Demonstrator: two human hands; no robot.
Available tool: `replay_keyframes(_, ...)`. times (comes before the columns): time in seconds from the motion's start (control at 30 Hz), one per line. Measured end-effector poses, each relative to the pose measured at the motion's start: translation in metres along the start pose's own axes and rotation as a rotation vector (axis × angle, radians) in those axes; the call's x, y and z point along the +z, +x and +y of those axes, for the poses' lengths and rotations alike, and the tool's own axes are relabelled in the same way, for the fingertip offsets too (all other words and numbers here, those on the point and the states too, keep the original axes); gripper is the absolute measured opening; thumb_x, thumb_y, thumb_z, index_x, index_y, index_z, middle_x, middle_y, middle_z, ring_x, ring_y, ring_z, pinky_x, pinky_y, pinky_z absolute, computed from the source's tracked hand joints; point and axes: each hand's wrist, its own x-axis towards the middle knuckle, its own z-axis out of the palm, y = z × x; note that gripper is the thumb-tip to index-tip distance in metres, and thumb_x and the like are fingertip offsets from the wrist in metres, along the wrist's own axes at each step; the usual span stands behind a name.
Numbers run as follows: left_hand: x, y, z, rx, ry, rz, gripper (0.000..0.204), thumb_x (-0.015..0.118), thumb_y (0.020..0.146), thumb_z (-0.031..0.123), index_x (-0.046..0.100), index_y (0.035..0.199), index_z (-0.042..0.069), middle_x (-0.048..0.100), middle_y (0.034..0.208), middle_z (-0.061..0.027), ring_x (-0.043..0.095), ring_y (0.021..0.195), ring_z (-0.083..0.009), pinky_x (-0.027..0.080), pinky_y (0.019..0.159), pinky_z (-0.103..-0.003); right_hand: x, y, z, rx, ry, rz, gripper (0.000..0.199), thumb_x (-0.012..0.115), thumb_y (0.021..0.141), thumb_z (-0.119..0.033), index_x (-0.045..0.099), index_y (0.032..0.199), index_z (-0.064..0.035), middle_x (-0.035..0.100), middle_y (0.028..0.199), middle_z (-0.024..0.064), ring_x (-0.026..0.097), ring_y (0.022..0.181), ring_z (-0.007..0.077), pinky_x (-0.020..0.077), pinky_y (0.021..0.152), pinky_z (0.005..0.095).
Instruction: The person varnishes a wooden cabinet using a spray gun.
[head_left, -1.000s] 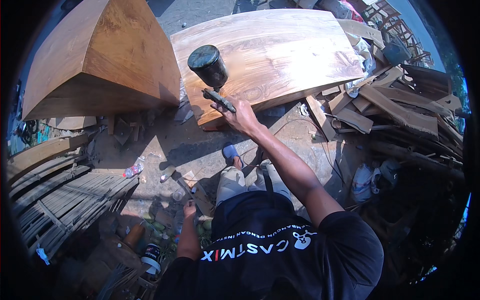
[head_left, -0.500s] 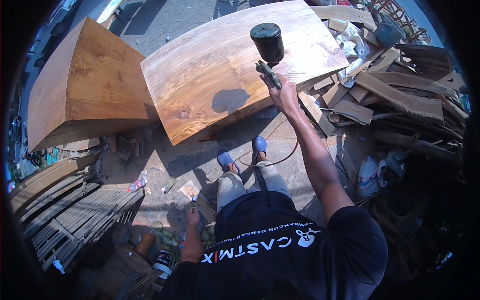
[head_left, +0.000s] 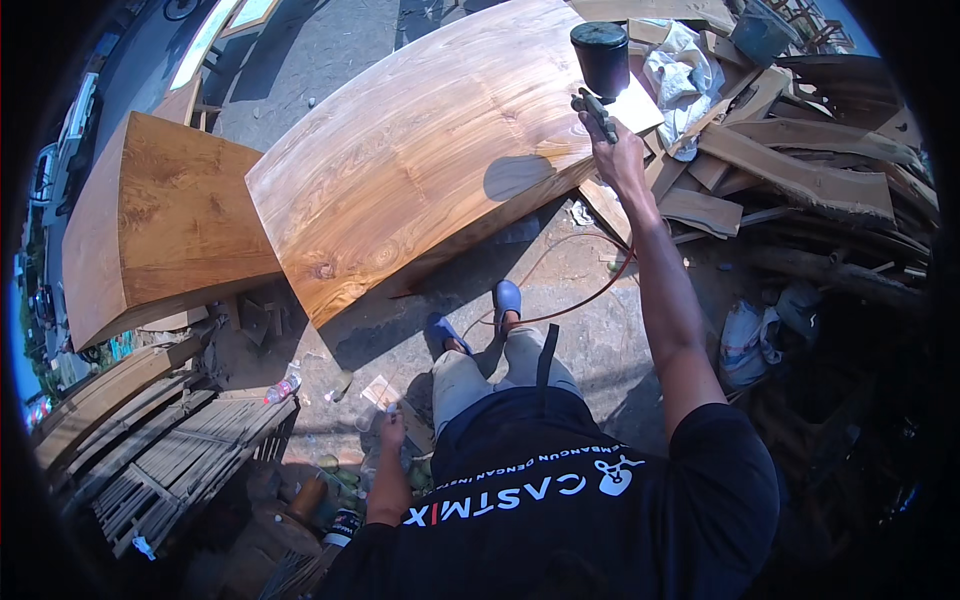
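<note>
Holding spray gun (head_left: 598, 113) — right grip (head_left: 621, 156) wrapped around, left grip (head_left: 393, 431) unclear — looped hose (head_left: 614, 283) beside clogs (head_left: 508, 297) could cause tripping.

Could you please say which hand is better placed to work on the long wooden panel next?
Probably the right hand: it grips the spray gun near the panel, while the left hand is farther away.

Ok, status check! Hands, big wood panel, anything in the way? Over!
Right hand gripping spray gun. Left hand low, grip unclear. Wood panel ahead, sunlit. Possible snag: hose curving near blue shoes.
</note>
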Motion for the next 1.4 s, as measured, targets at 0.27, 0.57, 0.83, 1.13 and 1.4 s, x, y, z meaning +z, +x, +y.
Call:
replay_keyframes(0.27,0.002,0.000,0.001,-0.057,-0.075,0.002,0.028,0.064,0.097,0.023,0.070,0.115,0.002,0.071,0.091,-0.0080,0.064,0.074,-0.0150,0.054,0.069,-0.033,-0.040,0.059,0.049,0.119,-0.003,0.037,0.059,0.065,0.094,-0.059,0.072,0.110,-0.0031,0.071,0.086,0.0253,0.069,0.078,0.0365,0.0509,0.074,0.0454)
replay_keyframes(0.57,0.005,-0.021,0.026,-0.080,-0.030,-0.018,0.024,0.062,0.098,0.021,0.071,0.111,0.003,0.071,0.089,-0.0079,0.065,0.074,-0.0146,0.053,0.067,-0.033,-0.051,0.121,0.114,0.076,-0.245,0.206,0.045,0.063,0.093,-0.043,0.068,0.112,-0.0036,0.071,0.099,0.0293,0.068,0.099,0.0471,0.0514,0.087,0.0527)
replay_keyframes(0.83,0.010,-0.035,0.036,-0.084,-0.040,-0.007,0.022,0.063,0.097,0.020,0.070,0.111,0.003,0.071,0.093,-0.0086,0.068,0.081,-0.0182,0.056,0.070,-0.033,-0.042,0.104,0.092,0.004,-0.191,0.211,0.032,0.061,0.097,-0.029,0.070,0.107,-0.0009,0.072,0.088,0.0253,0.071,0.080,0.0366,0.0519,0.073,0.0449)
replay_keyframes(1.13,0.027,-0.003,-0.019,-0.014,-0.058,-0.010,0.023,0.064,0.096,0.019,0.070,0.112,0.005,0.073,0.098,-0.0118,0.070,0.088,-0.0202,0.055,0.082,-0.036,0.006,0.030,0.021,-0.082,0.006,0.094,0.061,0.063,0.096,-0.060,0.073,0.100,-0.0002,0.066,0.068,0.0149,0.061,0.065,0.0242,0.0483,0.064,0.0413)
replay_keyframes(1.4,-0.001,0.015,-0.034,-0.021,-0.166,-0.041,0.022,0.063,0.094,0.019,0.072,0.110,0.007,0.074,0.098,-0.0117,0.071,0.090,-0.0216,0.055,0.084,-0.035,0.059,-0.040,-0.055,-0.073,0.001,-0.066,0.047,0.067,0.098,-0.047,0.073,0.118,-0.0054,0.054,0.066,0.0069,0.046,0.063,0.0131,0.0406,0.058,0.0341)
